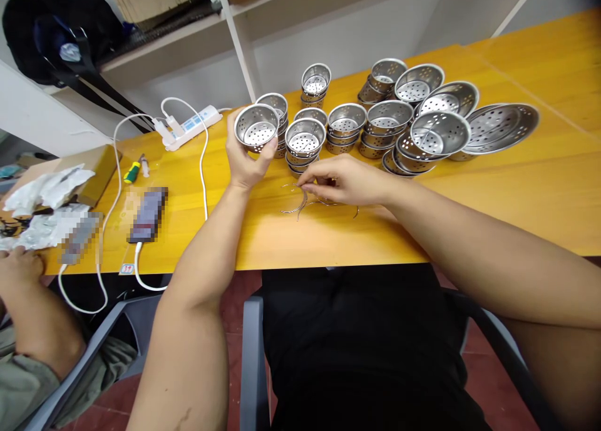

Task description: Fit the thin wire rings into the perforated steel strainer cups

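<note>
My left hand [248,162] grips a perforated metal cup [256,128], tilted so its holed bottom shows, above the table beside the stacks. Fingers pinched together, my right hand [345,179] holds a thin curved metal wire [302,201] low over the table. More thin wires [355,211] lie under and beside that hand. Just behind it stands a stack of perforated cups [305,140], and another stack [273,109] is partly hidden by the cup in my left hand.
Several more stacks of perforated cups [389,118] spread to the right on the yellow table [521,199]. At left are a power strip [195,127] with white cables, a phone [149,214] and a green-yellow screwdriver [132,172]. Another person's hand [21,265] rests at the far left edge.
</note>
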A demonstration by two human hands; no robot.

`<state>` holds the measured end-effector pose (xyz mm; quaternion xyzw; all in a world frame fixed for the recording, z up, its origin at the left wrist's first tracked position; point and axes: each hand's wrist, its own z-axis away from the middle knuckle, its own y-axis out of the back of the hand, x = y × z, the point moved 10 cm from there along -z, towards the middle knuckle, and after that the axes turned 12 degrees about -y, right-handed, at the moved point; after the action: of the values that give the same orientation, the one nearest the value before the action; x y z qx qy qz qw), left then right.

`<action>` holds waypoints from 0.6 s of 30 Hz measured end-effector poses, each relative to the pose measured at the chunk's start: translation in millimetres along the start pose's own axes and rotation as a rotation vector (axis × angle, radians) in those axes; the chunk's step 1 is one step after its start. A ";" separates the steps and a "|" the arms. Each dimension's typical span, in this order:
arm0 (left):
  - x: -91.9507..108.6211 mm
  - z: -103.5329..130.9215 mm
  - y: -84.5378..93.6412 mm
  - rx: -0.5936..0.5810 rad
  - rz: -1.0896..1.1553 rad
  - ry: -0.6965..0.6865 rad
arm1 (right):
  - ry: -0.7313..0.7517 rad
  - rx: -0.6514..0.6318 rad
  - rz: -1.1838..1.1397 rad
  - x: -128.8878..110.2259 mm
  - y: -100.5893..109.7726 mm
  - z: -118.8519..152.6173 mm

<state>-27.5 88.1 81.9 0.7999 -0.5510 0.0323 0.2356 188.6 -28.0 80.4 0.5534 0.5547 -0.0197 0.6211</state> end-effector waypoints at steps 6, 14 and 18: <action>20.1 -7.4 0.8 0.022 -0.068 -0.009 | -0.181 0.557 -0.090 10.7 50.6 16.2; 38.3 -5.6 -9.7 -0.007 -0.068 -0.130 | -0.150 0.700 -0.142 15.2 61.5 22.7; 41.6 0.4 -24.4 -0.052 0.001 -0.174 | -0.119 0.722 -0.234 22.1 58.8 22.1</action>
<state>10.6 58.7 86.1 0.7931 -0.5704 -0.0516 0.2075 249.4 -7.9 98.8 0.6673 0.5345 -0.3168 0.4107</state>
